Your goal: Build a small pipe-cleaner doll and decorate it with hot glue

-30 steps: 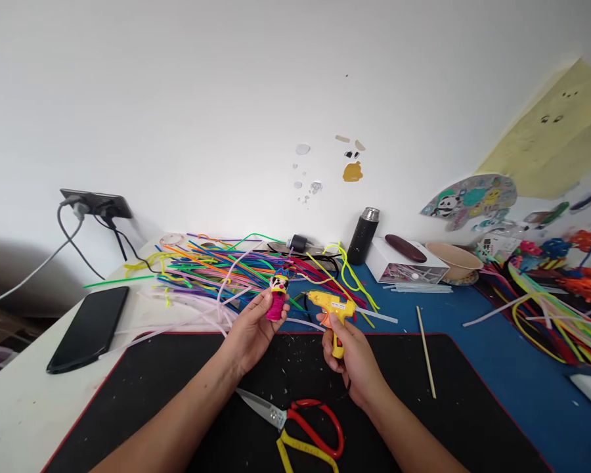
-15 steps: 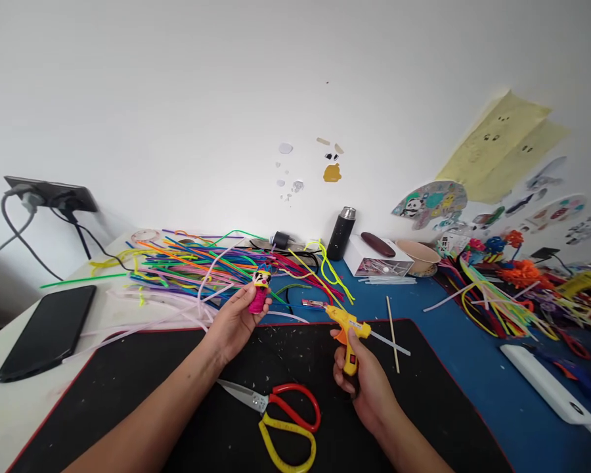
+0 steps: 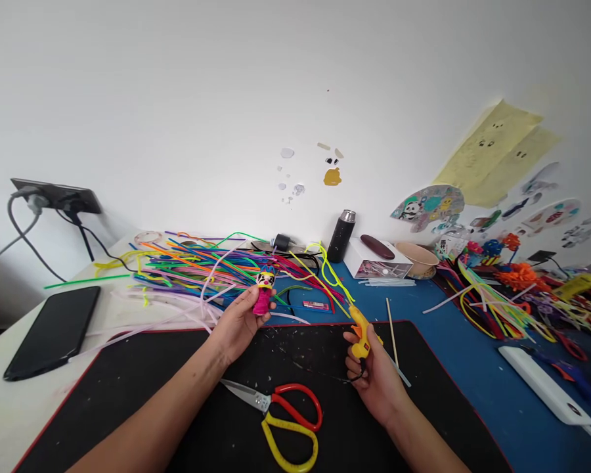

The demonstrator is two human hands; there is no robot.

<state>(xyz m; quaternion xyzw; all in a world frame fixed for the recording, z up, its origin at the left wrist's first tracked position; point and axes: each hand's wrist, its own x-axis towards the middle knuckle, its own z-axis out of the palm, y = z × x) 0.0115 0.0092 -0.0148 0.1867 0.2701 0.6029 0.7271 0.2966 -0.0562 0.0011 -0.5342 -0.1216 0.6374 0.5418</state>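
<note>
My left hand [image 3: 237, 323] is closed around a small pipe-cleaner doll [image 3: 264, 291] with a pink body, a white face and a blue and yellow top, held upright above the far edge of the black mat [image 3: 177, 381]. My right hand [image 3: 374, 376] grips the handle of a yellow hot glue gun [image 3: 359, 326], its nozzle pointing away toward the blue table. A clear glue stick [image 3: 398, 371] juts from the gun's back. The two hands are apart.
Red and yellow scissors [image 3: 288, 420] lie on the mat between my arms. A heap of coloured pipe cleaners [image 3: 197, 269] lies behind, a black phone [image 3: 54, 332] to the left. A wooden stick [image 3: 391, 332], black flask [image 3: 341, 236], white box [image 3: 377, 259] and more craft pieces [image 3: 512, 289] lie to the right.
My right hand has carried the glue gun right, away from the doll, and turned its nozzle to point away. The view swung right. My left hand still holds the doll.
</note>
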